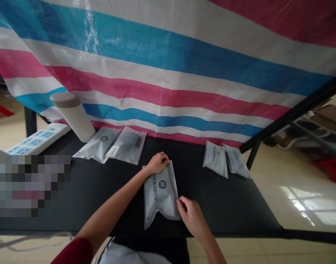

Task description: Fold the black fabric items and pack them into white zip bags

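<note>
A frosted zip bag [163,196] with dark lettering and a round logo lies on the black tabletop in front of me. My left hand [157,162] pinches the far end of the bag's right-hand edge. Lower on that same edge, my right hand [190,213] grips the near corner between thumb and fingers. The bag's near side bulges up in a fold. What is inside it cannot be made out.
Two similar bags [128,145] lie at the back left, one with a white label, beside a tilted-looking white bottle [74,115] and a power strip [38,139]. Two smaller bags [216,158] lie at the right. A striped sheet [162,84] hangs behind the black table [239,205].
</note>
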Tool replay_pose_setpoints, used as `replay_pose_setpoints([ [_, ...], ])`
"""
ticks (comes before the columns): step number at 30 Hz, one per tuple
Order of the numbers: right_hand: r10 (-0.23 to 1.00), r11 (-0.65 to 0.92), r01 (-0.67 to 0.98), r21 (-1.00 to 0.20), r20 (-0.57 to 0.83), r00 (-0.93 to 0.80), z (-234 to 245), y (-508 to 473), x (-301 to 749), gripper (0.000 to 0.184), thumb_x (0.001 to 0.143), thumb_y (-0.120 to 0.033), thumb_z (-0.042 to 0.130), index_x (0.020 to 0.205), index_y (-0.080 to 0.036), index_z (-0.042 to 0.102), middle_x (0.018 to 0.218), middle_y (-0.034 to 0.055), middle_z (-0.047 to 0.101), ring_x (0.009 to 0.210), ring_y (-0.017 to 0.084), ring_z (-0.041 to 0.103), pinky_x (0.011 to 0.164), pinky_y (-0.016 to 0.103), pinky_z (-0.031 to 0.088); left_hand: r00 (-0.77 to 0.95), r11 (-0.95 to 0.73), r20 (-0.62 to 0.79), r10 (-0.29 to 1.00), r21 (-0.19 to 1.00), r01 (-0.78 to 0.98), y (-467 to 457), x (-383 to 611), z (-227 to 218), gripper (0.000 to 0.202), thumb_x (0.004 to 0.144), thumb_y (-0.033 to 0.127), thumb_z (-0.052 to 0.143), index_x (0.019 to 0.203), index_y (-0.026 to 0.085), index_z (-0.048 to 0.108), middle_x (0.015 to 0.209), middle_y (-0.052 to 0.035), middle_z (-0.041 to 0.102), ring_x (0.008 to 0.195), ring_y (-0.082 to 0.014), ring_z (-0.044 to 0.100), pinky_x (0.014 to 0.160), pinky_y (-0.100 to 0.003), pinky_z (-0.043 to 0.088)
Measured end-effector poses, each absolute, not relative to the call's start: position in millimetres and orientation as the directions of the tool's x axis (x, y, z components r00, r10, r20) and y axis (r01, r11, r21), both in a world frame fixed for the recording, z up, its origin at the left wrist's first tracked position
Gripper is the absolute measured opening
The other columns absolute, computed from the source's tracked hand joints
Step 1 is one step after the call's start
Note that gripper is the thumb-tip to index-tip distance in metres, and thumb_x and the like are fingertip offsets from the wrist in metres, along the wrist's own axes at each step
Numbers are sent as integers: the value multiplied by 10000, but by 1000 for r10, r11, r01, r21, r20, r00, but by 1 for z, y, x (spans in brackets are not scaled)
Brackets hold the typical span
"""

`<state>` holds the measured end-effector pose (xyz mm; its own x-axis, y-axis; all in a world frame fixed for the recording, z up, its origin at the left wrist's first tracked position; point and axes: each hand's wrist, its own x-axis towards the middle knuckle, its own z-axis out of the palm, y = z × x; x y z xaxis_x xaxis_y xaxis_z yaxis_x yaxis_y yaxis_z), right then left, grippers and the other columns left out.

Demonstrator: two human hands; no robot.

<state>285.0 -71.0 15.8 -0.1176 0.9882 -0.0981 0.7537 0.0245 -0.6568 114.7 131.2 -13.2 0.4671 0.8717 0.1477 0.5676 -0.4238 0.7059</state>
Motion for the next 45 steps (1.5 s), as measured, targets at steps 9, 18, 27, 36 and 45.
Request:
replay_pose_setpoints([
  [9,957,8,696,-718,-197,-213,49,-82,289,260,915,-342,525,704,-199,575,667,13,643,627,148,588,591,255,338,483,-497,250,839,713,495,132,111,3,116,864,249,597,796,190,669,914,-43,648,879,-190,611,837,-327,474],
  [18,999,11,222,-975,1,-46,5,-2,274,359,916,-477,521,1172,-225,505,816,14,638,634,134,566,560,235,425,315,-468,346,884,677,568,131,111,27,129,891,270,582,833,203,676,1014,-58,650,964,-235,584,892,-389,437],
  [27,984,107,148,-983,126,129,-15,100,264,354,782,-483,640,964,-187,574,773,48,697,649,174,633,599,274,466,122,-413,468,875,592,692,117,109,38,327,900,354,564,1192,208,546,1217,-110,569,1142,-316,499,935,-480,430],
  [36,950,-38,-80,-996,-61,305,-24,104,288,538,583,-560,802,905,-197,571,687,14,665,616,176,607,559,272,448,318,-542,440,840,636,549,96,96,-6,442,948,410,489,1314,175,408,1385,-169,421,1335,-289,409,1097,-485,380],
  [45,970,-93,-56,-994,-104,220,-9,96,281,456,686,-566,678,923,-176,671,733,31,653,617,166,565,528,267,427,335,-567,458,824,672,476,98,87,1,476,910,385,545,1318,194,393,1359,-146,442,1306,-275,428,1094,-457,382],
])
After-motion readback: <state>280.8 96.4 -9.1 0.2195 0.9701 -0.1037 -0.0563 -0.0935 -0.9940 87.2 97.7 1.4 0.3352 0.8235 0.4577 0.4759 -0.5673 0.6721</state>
